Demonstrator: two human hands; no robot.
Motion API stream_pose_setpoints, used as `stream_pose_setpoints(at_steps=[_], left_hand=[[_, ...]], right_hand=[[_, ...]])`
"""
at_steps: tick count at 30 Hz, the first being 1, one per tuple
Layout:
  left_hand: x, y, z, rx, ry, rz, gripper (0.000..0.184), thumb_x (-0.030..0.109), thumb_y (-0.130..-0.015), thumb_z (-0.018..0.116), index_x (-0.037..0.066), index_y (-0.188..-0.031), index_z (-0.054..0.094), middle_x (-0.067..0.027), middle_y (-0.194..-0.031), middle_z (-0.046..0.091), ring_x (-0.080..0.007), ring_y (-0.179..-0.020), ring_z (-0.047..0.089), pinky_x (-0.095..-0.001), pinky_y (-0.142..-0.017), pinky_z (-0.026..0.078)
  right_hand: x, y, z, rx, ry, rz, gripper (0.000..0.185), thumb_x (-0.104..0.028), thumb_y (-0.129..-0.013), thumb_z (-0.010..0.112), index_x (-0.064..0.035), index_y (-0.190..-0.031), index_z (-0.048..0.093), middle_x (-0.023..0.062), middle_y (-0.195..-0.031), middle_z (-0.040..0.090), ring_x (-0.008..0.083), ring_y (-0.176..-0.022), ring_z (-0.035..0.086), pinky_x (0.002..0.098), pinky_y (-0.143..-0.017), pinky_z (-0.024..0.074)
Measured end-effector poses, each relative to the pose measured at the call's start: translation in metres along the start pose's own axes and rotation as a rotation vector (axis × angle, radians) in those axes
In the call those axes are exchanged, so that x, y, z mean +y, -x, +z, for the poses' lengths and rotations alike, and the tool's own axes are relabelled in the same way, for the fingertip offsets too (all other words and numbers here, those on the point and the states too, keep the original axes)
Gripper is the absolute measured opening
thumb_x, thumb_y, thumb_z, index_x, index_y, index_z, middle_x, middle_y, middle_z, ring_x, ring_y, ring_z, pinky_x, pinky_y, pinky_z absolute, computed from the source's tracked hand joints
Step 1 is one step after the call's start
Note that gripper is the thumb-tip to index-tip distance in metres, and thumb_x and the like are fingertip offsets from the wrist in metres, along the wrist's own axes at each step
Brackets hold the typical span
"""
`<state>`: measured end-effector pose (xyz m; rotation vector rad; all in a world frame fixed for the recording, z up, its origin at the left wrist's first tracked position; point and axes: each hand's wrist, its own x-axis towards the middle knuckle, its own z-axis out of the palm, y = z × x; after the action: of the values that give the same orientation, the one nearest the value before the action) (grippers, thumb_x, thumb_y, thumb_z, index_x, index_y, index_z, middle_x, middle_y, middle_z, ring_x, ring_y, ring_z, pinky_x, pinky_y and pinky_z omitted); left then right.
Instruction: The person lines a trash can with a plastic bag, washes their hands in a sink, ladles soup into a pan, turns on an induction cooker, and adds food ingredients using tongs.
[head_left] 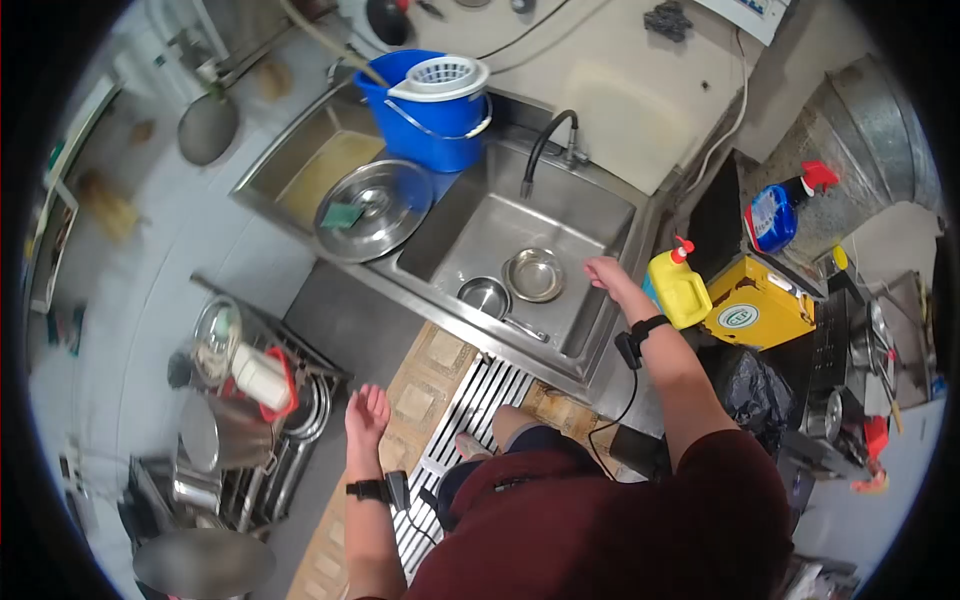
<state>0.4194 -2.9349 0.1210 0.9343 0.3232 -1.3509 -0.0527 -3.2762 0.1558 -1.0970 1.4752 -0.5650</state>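
My left hand [368, 412] is palm up over the floor in front of the sink, with loosely curled fingers and nothing in it. My right hand [605, 272] hangs over the right side of the steel sink basin [478, 232], its fingers bent in and no object showing in them. Nearest to it, a shallow round metal bowl [534, 275] rests on the basin floor. Beside that bowl is a small saucepan [484, 298] with its handle pointing toward the front right. A black flexible faucet [541, 148] arches over the back of the basin.
A large steel lid [373, 212] with a green scouring pad [342, 217] lies left of the basin. Behind it stands a blue mop bucket [432, 120]. Right of the sink are a yellow pump bottle [680, 287], a yellow tin [762, 305] and a blue spray bottle [772, 220]. Pots crowd a left rack.
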Motion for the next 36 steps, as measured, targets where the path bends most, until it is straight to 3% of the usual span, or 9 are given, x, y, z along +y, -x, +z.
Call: stream_pose_setpoints(at_steps=[7, 12, 18, 21, 25, 26, 29, 34, 36], left_hand=[[-0.037, -0.109, 0.244, -0.384, -0.094, -0.332, 0.038, 0.032, -0.094, 0.026, 0.005, -0.111, 0.046, -0.0114, -0.105, 0.058, -0.0282, -0.096, 0.056, -0.0401, -0.084, 0.046], [-0.106, -0.172, 0.338, -0.294, -0.197, -0.449, 0.030, 0.026, -0.093, 0.032, 0.008, -0.115, 0.040, -0.0120, -0.116, 0.050, -0.0293, -0.101, 0.053, -0.0400, -0.084, 0.046], [-0.165, -0.254, 0.402, -0.289, -0.058, -0.520, 0.031, 0.032, -0.093, 0.034, 0.005, -0.101, 0.048, -0.0109, -0.096, 0.057, -0.0251, -0.089, 0.056, -0.0364, -0.077, 0.049], [-0.188, -0.300, 0.404, -0.300, 0.055, -0.515, 0.032, 0.035, -0.091, 0.038, 0.006, -0.095, 0.052, -0.0094, -0.087, 0.056, -0.0215, -0.077, 0.056, -0.0347, -0.069, 0.050], [-0.211, -0.290, 0.408, -0.259, -0.639, -0.046, 0.028, 0.030, -0.088, 0.046, 0.003, -0.093, 0.052, -0.0081, -0.087, 0.055, -0.0228, -0.074, 0.054, -0.0341, -0.063, 0.048], [-0.201, -0.286, 0.406, -0.346, -1.377, 0.381, 0.032, 0.032, -0.088, 0.043, 0.002, -0.096, 0.051, -0.0103, -0.089, 0.055, -0.0270, -0.076, 0.054, -0.0391, -0.074, 0.044], [-0.205, -0.321, 0.357, -0.275, -1.164, 0.236, 0.033, 0.033, -0.090, 0.038, 0.004, -0.092, 0.051, -0.0050, -0.080, 0.054, -0.0152, -0.070, 0.052, -0.0314, -0.059, 0.044], [-0.213, -0.263, 0.390, -0.421, -1.432, 0.725, 0.047, 0.045, -0.088, 0.033, 0.004, -0.105, 0.049, -0.0146, -0.099, 0.058, -0.0320, -0.090, 0.055, -0.0448, -0.090, 0.032], [-0.189, -0.280, 0.385, -0.595, -1.917, 0.753, 0.042, 0.039, -0.086, 0.036, 0.004, -0.104, 0.051, -0.0172, -0.093, 0.060, -0.0358, -0.088, 0.056, -0.0456, -0.087, 0.035]], right_hand=[[-0.095, -0.142, -0.039, 0.063, -0.077, -0.053, 0.030, -0.031, -0.079, 0.053, -0.0012, -0.086, 0.054, 0.0096, -0.075, 0.054, 0.0187, -0.071, 0.054, 0.0326, -0.065, 0.0456], [-0.126, -0.309, -0.051, 0.667, 0.382, -0.616, 0.046, -0.033, -0.079, 0.053, 0.0050, -0.105, 0.049, 0.0222, -0.105, 0.051, 0.0352, -0.099, 0.048, 0.0390, -0.086, 0.0388], [-0.083, -0.256, 0.001, 0.531, 0.696, -0.764, 0.040, -0.027, -0.081, 0.050, 0.0000, -0.111, 0.050, 0.0189, -0.115, 0.048, 0.0318, -0.104, 0.047, 0.0385, -0.087, 0.0381], [-0.077, -0.186, 0.067, -0.027, -0.452, 0.009, 0.031, -0.030, -0.085, 0.049, -0.0073, -0.105, 0.055, 0.0048, -0.090, 0.056, 0.0164, -0.077, 0.054, 0.0313, -0.073, 0.0447], [-0.047, -0.183, 0.147, -0.128, -1.296, 0.207, 0.022, -0.029, -0.087, 0.047, -0.0101, -0.095, 0.055, 0.0034, -0.078, 0.055, 0.0185, -0.064, 0.052, 0.0308, -0.066, 0.0449], [-0.056, -0.173, 0.162, -0.011, -1.161, 0.164, 0.022, -0.030, -0.087, 0.046, -0.0103, -0.091, 0.054, 0.0035, -0.081, 0.054, 0.0178, -0.067, 0.051, 0.0304, -0.065, 0.0439], [-0.049, -0.163, 0.174, 0.045, -1.076, 0.137, 0.029, -0.035, -0.087, 0.044, -0.0086, -0.091, 0.054, 0.0045, -0.083, 0.056, 0.0168, -0.071, 0.054, 0.0310, -0.063, 0.0456], [-0.037, -0.186, 0.172, 0.127, -1.342, 0.262, 0.031, -0.039, -0.088, 0.040, -0.0092, -0.089, 0.046, 0.0058, -0.090, 0.051, 0.0167, -0.072, 0.049, 0.0330, -0.065, 0.0433], [-0.037, -0.181, 0.172, -0.135, -1.302, 0.309, 0.030, -0.039, -0.088, 0.040, -0.0089, -0.092, 0.045, 0.0064, -0.089, 0.051, 0.0165, -0.072, 0.051, 0.0339, -0.064, 0.0440]])
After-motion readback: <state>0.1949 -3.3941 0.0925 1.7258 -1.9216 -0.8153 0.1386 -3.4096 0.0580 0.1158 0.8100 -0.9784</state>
